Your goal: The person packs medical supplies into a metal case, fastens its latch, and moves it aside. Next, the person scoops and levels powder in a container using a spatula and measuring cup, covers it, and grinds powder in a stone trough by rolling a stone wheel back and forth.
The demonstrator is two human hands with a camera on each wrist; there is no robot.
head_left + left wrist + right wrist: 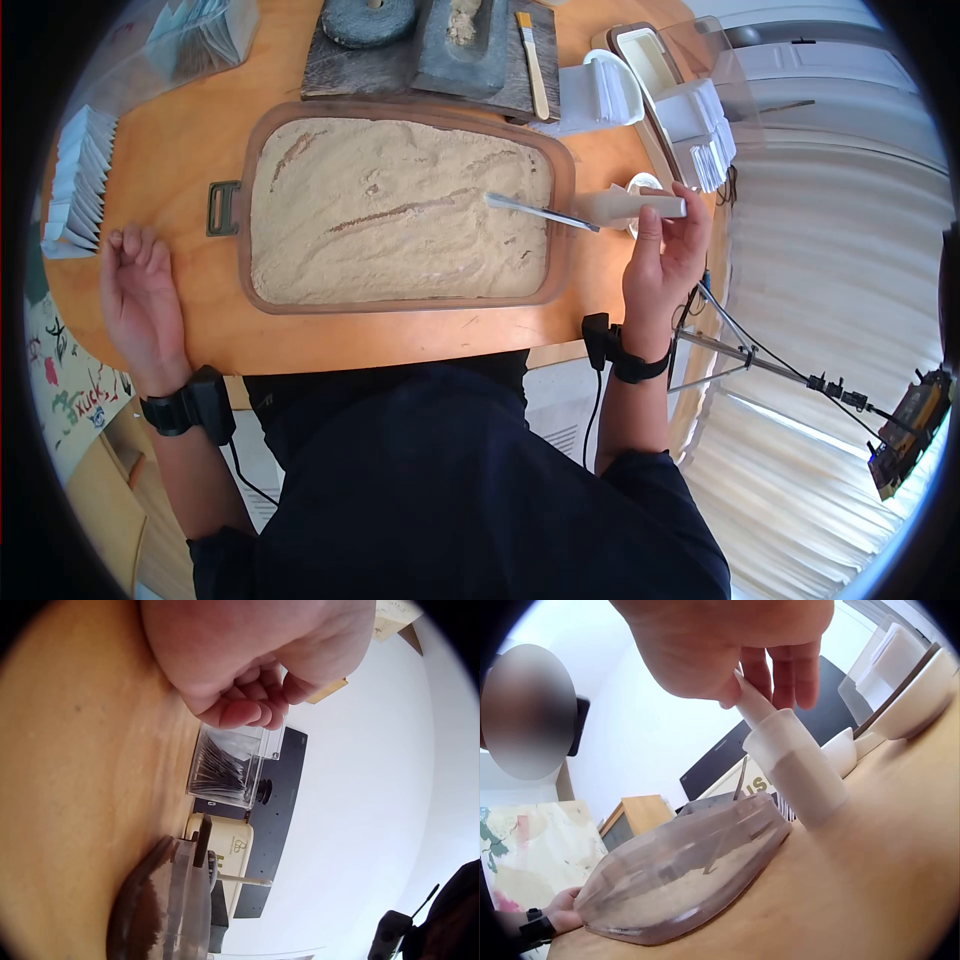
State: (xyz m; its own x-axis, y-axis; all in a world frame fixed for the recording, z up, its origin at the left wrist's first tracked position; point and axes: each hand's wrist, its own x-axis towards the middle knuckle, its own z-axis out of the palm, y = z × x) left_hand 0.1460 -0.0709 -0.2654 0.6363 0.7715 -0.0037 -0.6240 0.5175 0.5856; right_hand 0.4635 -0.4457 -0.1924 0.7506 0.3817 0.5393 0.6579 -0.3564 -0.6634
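My right hand (668, 250) pinches a white tapered piece (756, 706) between thumb and fingers. Its lower end reaches into the mouth of a translucent white cup (799, 769) standing on the table; what kind of thing it is I cannot tell. Left of that cup is a clear brownish box (405, 305) filled with pale powder (400, 240), its surface marked by grooves. A thin metal spatula (545, 212) lies across the powder and over the box's right rim. My left hand (143, 300) rests on the table at the left, fingers loosely curled and holding nothing.
Folded white papers (80, 180) stand at the left edge. Behind the box, a dark board (330, 75) bears a grey stone trough (430, 75), a round stone (368, 22) and a brush (533, 70). White containers with paper packets (700, 120) sit at the back right.
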